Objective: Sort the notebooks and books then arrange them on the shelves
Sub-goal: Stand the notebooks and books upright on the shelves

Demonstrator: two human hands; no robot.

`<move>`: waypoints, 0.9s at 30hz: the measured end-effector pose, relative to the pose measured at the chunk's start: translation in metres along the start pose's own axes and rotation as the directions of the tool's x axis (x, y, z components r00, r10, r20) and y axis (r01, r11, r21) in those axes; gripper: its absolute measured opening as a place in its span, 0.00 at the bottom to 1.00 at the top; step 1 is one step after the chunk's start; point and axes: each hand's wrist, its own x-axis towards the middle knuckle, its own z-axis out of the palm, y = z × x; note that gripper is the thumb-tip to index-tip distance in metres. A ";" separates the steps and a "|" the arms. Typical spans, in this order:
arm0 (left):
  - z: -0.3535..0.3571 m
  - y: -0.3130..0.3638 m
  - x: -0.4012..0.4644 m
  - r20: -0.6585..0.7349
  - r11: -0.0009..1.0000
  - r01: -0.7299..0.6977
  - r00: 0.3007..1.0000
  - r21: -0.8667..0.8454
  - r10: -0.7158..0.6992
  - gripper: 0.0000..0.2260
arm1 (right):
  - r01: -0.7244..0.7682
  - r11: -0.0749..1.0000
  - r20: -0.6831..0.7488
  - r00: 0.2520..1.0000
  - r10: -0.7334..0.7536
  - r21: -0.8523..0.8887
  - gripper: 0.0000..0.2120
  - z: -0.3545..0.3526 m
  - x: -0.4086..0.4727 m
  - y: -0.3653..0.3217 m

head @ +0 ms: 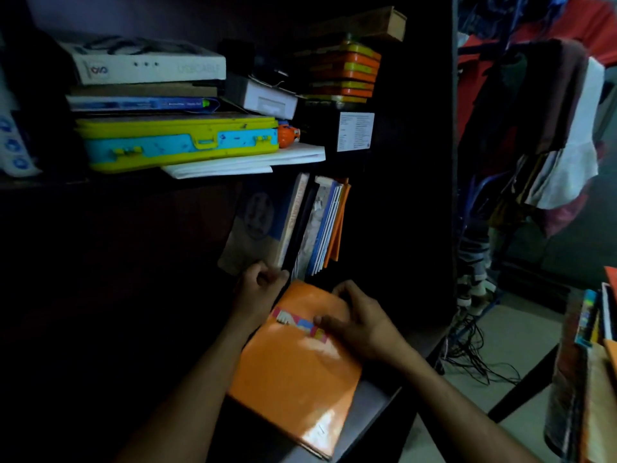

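Orange notebook [297, 365] lies flat on lower shelf ledge, under your right hand [360, 325]; thumb across cover, fingers curled over far edge: right grip grasping notebook. Left hand [258, 285] just left of it, fingers curled at base of upright books [314, 225]; contents of left grip cannot be told. Judged: thin, light, glossy cover, likely slippery and floppy. Take hold at spine edge.

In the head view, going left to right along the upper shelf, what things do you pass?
White box topping a stack, with the yellow and blue case at its bottom → small white box → stack of orange tins → wooden box at the far right, higher up.
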 end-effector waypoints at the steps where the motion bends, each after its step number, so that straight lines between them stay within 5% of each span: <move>1: -0.003 0.002 -0.001 0.081 0.998 0.018 0.997 -0.064 -0.013 0.16 | 0.002 0.999 -0.067 0.998 0.002 0.054 0.16 0.000 0.000 0.002; 4: -0.015 0.008 -0.003 0.424 0.996 0.094 0.901 0.000 -0.085 0.21 | 0.009 0.986 -0.293 0.955 0.040 0.164 0.16 -0.001 -0.001 0.009; 6: -0.018 0.008 -0.008 0.581 0.993 0.099 0.805 0.071 -0.122 0.12 | -0.003 0.991 -0.403 0.913 0.057 0.134 0.15 -0.002 -0.002 0.012; 8: -0.020 0.008 -0.012 0.545 0.988 0.153 0.829 -0.010 -0.123 0.10 | -0.059 0.998 -0.560 0.828 0.039 -0.018 0.17 -0.004 -0.003 0.012; 10: -0.020 0.007 -0.012 0.346 0.948 0.214 0.930 -0.235 -0.124 0.13 | -0.083 0.993 -0.641 0.767 0.010 -0.083 0.24 -0.006 -0.003 0.007; 12: -0.017 0.012 -0.010 0.107 0.887 0.111 0.992 -0.449 -0.070 0.09 | 0.017 0.992 -0.597 0.797 -0.090 -0.127 0.26 -0.004 -0.003 0.002; 14: -0.006 0.025 -0.017 0.000 0.879 -0.021 1.000 -0.477 0.024 0.11 | 0.121 0.978 -0.470 0.862 -0.188 -0.169 0.29 0.001 -0.004 -0.003; 16: 0.012 0.035 -0.030 0.083 0.918 -0.092 0.988 -0.387 0.134 0.15 | 0.162 0.970 -0.360 0.907 -0.219 -0.180 0.35 0.002 -0.004 -0.006; 18: 0.028 0.037 -0.040 0.328 0.959 -0.201 0.908 -0.200 0.259 0.21 | 0.202 0.977 -0.315 0.925 -0.212 -0.065 0.39 0.002 -0.004 -0.005; 21: 0.036 0.033 -0.042 0.543 0.932 -0.338 0.762 -0.132 0.353 0.22 | 0.212 0.971 -0.344 0.925 -0.163 0.109 0.30 -0.004 -0.005 -0.003; 24: 0.024 0.025 -0.032 0.202 0.912 -0.404 0.890 -0.067 0.409 0.16 | 0.074 0.989 -0.447 0.894 -0.008 0.129 0.18 -0.007 -0.006 -0.001; 27: 0.005 0.004 -0.010 -0.252 0.911 -0.374 0.877 0.175 0.409 0.17 | -0.067 0.976 -0.568 0.804 0.176 0.207 0.16 -0.010 -0.006 0.004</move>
